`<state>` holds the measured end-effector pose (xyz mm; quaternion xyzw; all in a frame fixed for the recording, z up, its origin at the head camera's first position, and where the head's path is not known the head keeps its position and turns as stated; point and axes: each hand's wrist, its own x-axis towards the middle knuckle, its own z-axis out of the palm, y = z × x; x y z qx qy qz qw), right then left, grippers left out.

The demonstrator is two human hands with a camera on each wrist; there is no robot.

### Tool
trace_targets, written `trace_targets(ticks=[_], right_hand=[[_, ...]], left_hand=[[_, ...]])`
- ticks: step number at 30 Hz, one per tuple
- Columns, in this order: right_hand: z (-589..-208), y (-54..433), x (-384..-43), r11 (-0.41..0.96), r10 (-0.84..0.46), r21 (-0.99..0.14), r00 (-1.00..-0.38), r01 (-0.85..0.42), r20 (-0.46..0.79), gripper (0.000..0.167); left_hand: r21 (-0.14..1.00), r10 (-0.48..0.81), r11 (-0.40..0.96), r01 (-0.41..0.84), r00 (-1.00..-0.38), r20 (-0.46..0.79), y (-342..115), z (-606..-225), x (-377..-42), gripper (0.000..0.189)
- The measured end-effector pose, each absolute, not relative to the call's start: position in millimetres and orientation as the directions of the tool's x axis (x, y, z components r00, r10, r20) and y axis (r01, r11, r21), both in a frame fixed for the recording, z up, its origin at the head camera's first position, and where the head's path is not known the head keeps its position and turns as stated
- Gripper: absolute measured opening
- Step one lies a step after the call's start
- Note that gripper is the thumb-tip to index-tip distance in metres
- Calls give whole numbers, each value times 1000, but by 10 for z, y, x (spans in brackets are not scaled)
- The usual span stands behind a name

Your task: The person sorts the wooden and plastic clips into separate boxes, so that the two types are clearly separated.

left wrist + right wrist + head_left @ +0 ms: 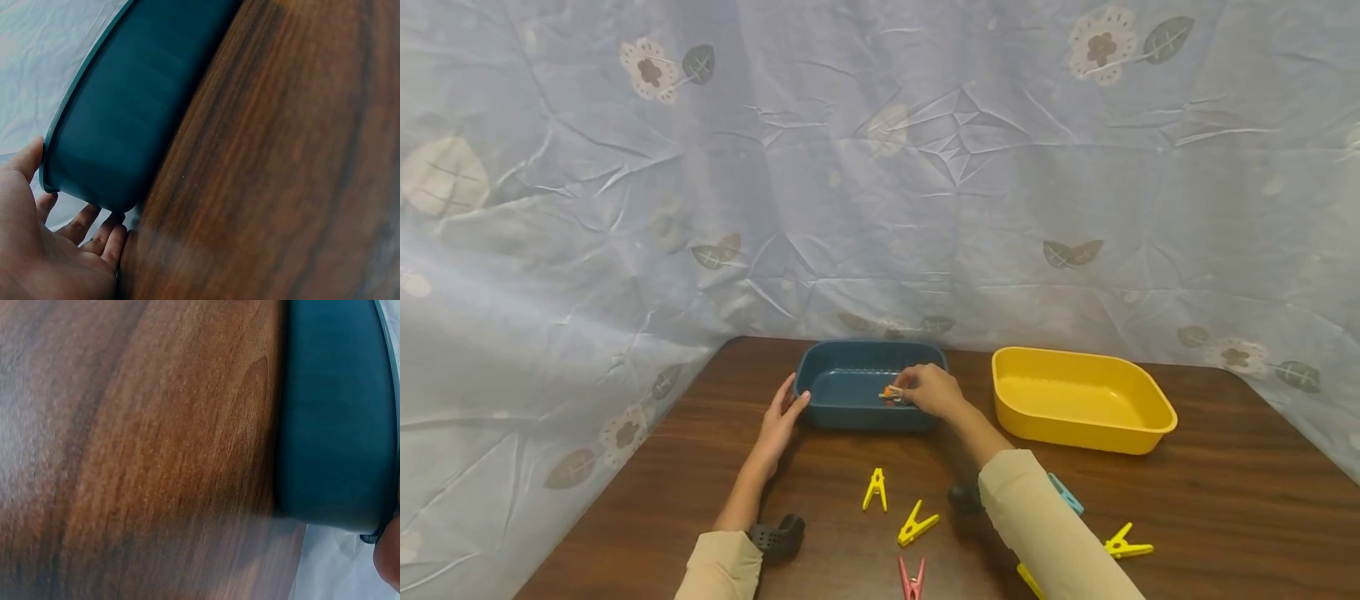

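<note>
While in fingers (912,380) — orange piece (890,391), long axis leftward

smooth, matt plastic blue tub (857,419); smooth plastic yellow tub (1075,429); wood-grain tabletop (700,454), faint sheen; creased, satiny curtain (820,208).

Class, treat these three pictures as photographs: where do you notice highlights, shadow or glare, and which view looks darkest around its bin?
Head view: bright streaks along the curtain's creases; left wrist view: the blue bin looks dim and dark, with pale sheen at the table's lower right; right wrist view: soft shadow low on the wood, glare at the left edge.
</note>
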<state>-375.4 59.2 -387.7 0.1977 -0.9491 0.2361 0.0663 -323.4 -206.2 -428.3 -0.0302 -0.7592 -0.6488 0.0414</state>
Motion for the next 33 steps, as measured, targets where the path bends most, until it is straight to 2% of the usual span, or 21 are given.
trace_targets(ticks=[22,33], right_hand=[[-3883,607,-3720,786,-375,-423,-892,-451,253,5],[-3858,619,-3683,802,-361,-414,-902,-430,237,8]], left_hand=[[978,-6,171,117,-993,119,-2058,-4301,-3215,65],[982,-18,158,106,-994,111,-2025,-4300,-3215,65]])
